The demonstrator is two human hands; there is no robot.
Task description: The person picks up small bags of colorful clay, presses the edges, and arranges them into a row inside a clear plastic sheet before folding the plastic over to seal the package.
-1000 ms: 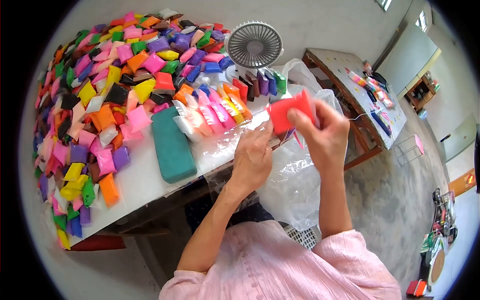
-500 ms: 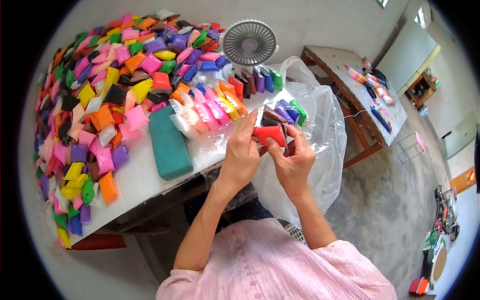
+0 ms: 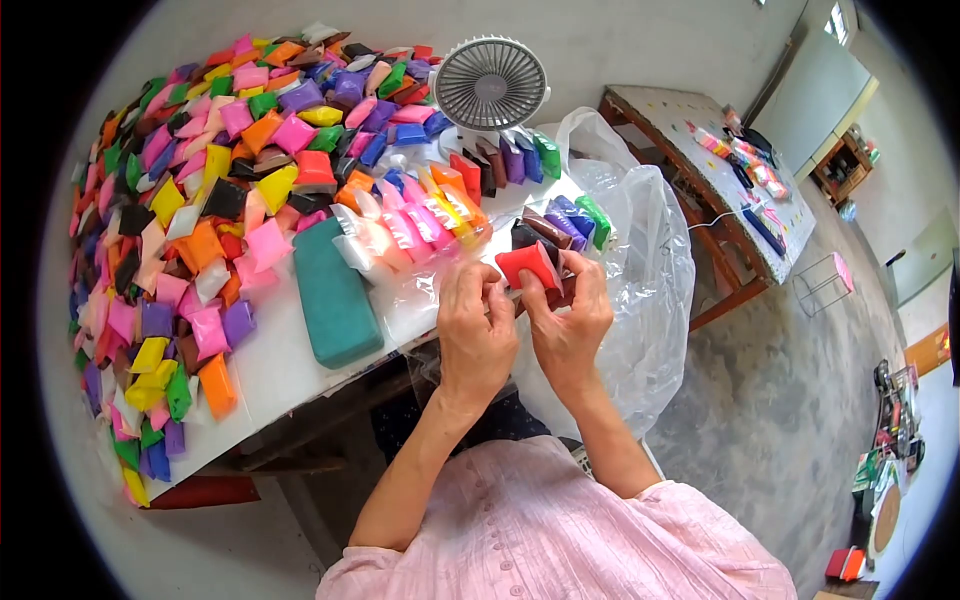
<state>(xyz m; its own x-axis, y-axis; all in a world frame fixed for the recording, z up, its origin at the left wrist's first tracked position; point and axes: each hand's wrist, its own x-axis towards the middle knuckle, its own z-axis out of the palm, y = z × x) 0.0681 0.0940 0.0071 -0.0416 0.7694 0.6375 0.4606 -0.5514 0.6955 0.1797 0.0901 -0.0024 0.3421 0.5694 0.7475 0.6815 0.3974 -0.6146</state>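
Note:
A red packet (image 3: 528,266) is pinched in my right hand (image 3: 570,325), thumb on its lower face, with dark packets just behind it. My left hand (image 3: 478,325) is beside it, fingers curled; the edge of a clear plastic bag (image 3: 425,290) lies by them, and what they hold is too small to tell. That bag holds peach, pink, yellow and orange packets (image 3: 425,222). Beyond my hands, purple, blue and green packets (image 3: 570,222) stand in a row. The teal block (image 3: 335,295) lies left of my hands.
A large pile of coloured packets (image 3: 200,230) covers the table's left side. A white fan (image 3: 490,85) stands at the back. A big clear plastic bag (image 3: 640,290) hangs at the table's right edge. Another table (image 3: 690,150) bears packets and tools.
My left hand has come down, away from the row of packets. The red packet has tilted and risen slightly in my right hand, which has shifted a little left.

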